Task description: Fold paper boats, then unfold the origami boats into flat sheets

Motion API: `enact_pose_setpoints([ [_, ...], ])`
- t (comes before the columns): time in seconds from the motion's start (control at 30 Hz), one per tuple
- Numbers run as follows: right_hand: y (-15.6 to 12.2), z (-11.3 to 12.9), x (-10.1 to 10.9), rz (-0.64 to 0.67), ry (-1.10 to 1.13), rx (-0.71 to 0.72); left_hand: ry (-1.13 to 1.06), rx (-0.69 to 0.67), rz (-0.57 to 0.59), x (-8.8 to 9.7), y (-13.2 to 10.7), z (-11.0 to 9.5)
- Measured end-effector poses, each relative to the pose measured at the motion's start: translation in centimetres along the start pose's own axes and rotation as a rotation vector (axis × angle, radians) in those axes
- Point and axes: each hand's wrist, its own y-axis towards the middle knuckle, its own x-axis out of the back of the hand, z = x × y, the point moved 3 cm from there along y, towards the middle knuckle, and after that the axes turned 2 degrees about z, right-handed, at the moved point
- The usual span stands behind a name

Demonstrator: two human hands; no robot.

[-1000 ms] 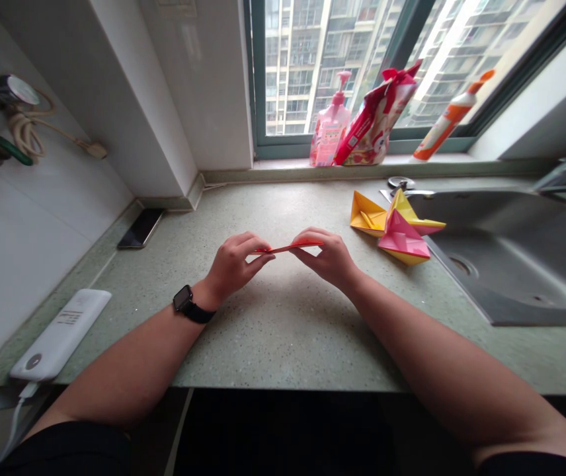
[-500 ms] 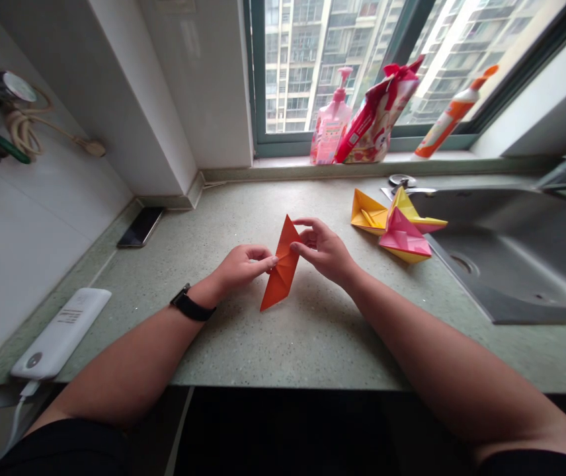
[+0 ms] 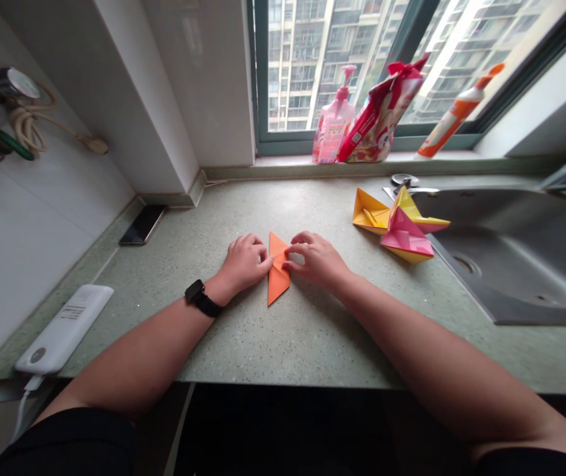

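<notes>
A folded orange origami paper [image 3: 278, 284], a slanted four-sided shape with pointed ends and crease lines, is between my hands at the middle of the counter. It looks flat on the surface or very close to it. My left hand [image 3: 247, 260], its fingers curled, has the thumb on the paper's left edge. On the opposite edge, my right hand [image 3: 319, 260] pinches with thumb and bent fingers. A pink-and-yellow paper boat [image 3: 406, 239], an orange-yellow one [image 3: 368, 210] and a yellow one [image 3: 419, 217] stand close together to the right.
A steel sink [image 3: 486, 311] is set into the counter [image 3: 323, 350] at the right. To the left lie a phone [image 3: 143, 225] and a white power bank [image 3: 65, 330] with a cable. A pump bottle [image 3: 333, 129], a red bag [image 3: 379, 119] and an orange-white bottle [image 3: 449, 125] line the windowsill.
The orange paper has come down toward the counter and turned, its long sides now closer to straight up and down. Both hands moved with it, the left hand's fingers curling more.
</notes>
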Motion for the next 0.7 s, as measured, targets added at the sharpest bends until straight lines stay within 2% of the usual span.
enact_pose_setpoints([
  [0.07,0.1,0.4,0.1,0.033,-0.031,0.022,0.046,-0.026,0.001,-0.1,-0.2,0.0],
  [0.17,0.2,0.9,0.3,0.078,-0.064,0.055,0.036,-0.15,0.026,-0.3,-0.1,-0.2],
  [0.27,0.2,1.1,0.3,0.097,-0.095,0.082,0.004,-0.253,0.129,-0.7,0.1,-0.4],
  [0.4,0.1,1.2,0.4,0.111,-0.098,0.091,0.0,-0.244,0.285,-0.8,0.2,-0.7],
  [0.7,-0.1,1.6,0.8,0.21,-0.135,0.074,-0.011,-0.21,0.363,0.1,0.3,-0.3],
])
